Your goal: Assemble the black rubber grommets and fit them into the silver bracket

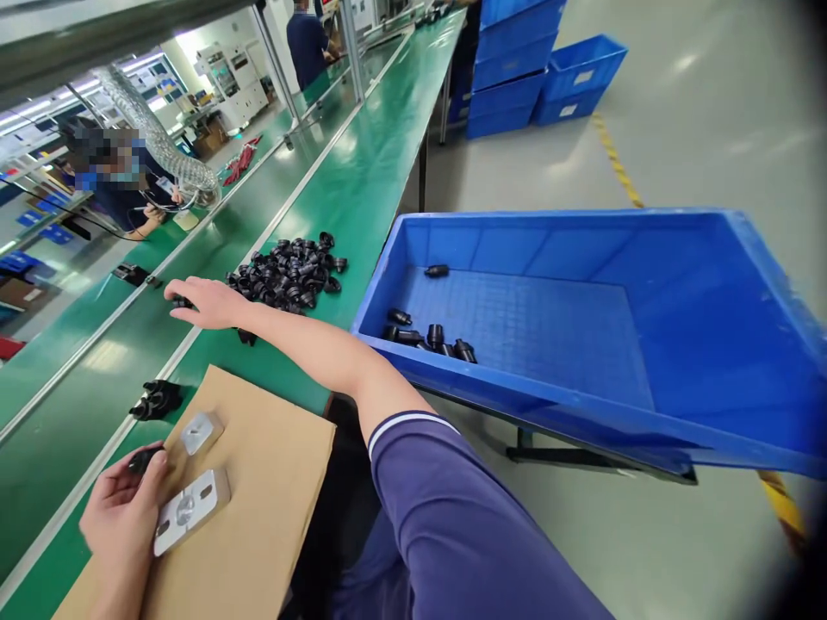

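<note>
We see the long green desk (pixel 362 181) with a big blue bin (pixel 678 258) tilted beside it, then a cardboard sheet (pixel 271 482) carrying two metal plates (pixel 192 510). Our right hand (pixel 203 301) reaches beside the black parts pile (pixel 290 271), its grip pinching one black part (pixel 181 301). Our left hand (pixel 122 508) grips a black piece (pixel 143 459) beside the plates.

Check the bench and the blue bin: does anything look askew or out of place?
The blue bin sits tilted, hanging off the green bench, its few black parts gathered at the low wall. Nothing looks spilled or damaged.
</note>
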The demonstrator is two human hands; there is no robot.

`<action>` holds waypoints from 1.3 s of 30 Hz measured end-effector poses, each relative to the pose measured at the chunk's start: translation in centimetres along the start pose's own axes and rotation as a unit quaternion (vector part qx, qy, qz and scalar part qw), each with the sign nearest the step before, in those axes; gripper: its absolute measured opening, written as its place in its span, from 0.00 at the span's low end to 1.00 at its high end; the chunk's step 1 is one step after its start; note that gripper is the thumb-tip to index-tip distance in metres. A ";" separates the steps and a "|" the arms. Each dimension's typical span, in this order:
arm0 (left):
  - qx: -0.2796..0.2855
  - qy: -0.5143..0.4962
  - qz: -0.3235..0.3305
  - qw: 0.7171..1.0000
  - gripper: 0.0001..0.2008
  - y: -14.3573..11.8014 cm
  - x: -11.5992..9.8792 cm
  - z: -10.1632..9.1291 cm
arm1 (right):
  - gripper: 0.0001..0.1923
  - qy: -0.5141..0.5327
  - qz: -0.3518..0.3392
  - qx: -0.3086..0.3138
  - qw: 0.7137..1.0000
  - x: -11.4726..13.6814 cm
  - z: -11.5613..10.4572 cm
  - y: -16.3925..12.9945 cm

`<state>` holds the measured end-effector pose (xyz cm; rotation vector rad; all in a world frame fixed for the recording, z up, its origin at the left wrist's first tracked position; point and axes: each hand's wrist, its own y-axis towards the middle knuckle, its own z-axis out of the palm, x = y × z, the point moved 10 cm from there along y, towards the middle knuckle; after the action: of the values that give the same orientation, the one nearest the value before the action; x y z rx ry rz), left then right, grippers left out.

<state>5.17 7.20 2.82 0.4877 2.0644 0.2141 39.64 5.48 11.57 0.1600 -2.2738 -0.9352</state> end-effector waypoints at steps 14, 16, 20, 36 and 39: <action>0.081 -0.089 -0.025 0.992 0.24 -0.3 -1.2 2.5 | 0.13 0.304 0.200 -0.087 0.928 -2.4 1.8 -0.7; 0.084 -0.111 -0.016 0.990 0.23 -0.1 -1.1 2.9 | 0.13 0.338 0.228 -0.081 0.910 -2.8 2.6 -0.8; 0.081 -0.143 -0.018 0.986 0.23 0.2 -0.5 3.1 | 0.11 0.389 0.255 -0.047 0.884 -2.6 3.9 -1.2; 0.099 -0.236 -0.042 0.966 0.17 0.1 0.0 3.2 | 0.32 0.385 0.252 0.176 0.870 3.1 11.7 -5.7; 0.105 -0.239 -0.045 0.964 0.17 0.1 0.0 3.3 | 0.27 0.348 0.221 0.203 0.888 4.3 12.2 -6.1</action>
<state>8.00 7.12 1.16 0.5146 1.6333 -0.1684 27.92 6.61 3.44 0.1214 -1.6801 -0.1040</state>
